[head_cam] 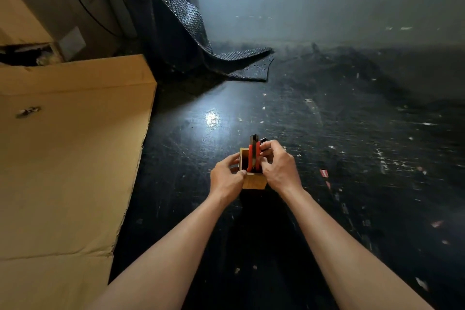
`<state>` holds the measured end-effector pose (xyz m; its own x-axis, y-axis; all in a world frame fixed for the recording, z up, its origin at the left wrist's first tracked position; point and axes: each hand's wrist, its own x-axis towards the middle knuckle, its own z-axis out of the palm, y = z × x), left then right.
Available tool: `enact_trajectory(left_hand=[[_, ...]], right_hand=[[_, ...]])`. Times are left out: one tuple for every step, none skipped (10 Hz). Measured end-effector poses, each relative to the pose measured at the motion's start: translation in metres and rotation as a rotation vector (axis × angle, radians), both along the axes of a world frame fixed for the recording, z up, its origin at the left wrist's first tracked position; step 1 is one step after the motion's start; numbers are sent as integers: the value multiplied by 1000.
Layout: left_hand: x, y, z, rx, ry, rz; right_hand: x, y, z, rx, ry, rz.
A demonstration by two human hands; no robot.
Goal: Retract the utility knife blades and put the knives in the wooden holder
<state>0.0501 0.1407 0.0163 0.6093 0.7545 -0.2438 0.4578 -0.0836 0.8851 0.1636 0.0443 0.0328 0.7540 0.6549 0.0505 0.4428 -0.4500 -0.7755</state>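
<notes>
The wooden holder (253, 178) stands upright on the dark table (327, 158), between the two hands. The left hand (225, 178) is curled around the holder's left wall, thumb on the near rim, bracing it. The right hand (279, 168) is closed, fingers pinching near the top of a dark knife (263, 142) at the holder's right side. A red utility knife (253, 156) stands upright in the holder, just left of the right hand's fingertips, its upper end clear of the rim.

Step in hand: insertion, apparently of the last knife. Blade position cannot be confirmed; the tips sit inside the holder or behind the fingers.

Next move: lower the dark knife straight down beside the red one, maintain the left-hand brace so the holder does not tip, then release both hands.
</notes>
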Motion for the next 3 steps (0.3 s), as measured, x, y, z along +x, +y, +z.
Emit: enact_trajectory(left_hand=[[-1, -2, 1, 0, 12, 6], [-1, -6, 6, 9, 7, 10], [-4, -8, 11, 21, 22, 20]], right_hand=[[0, -5, 2, -9, -9, -15], [-2, -10, 7, -16, -12, -14], [-5, -17, 13, -29, -18, -4]])
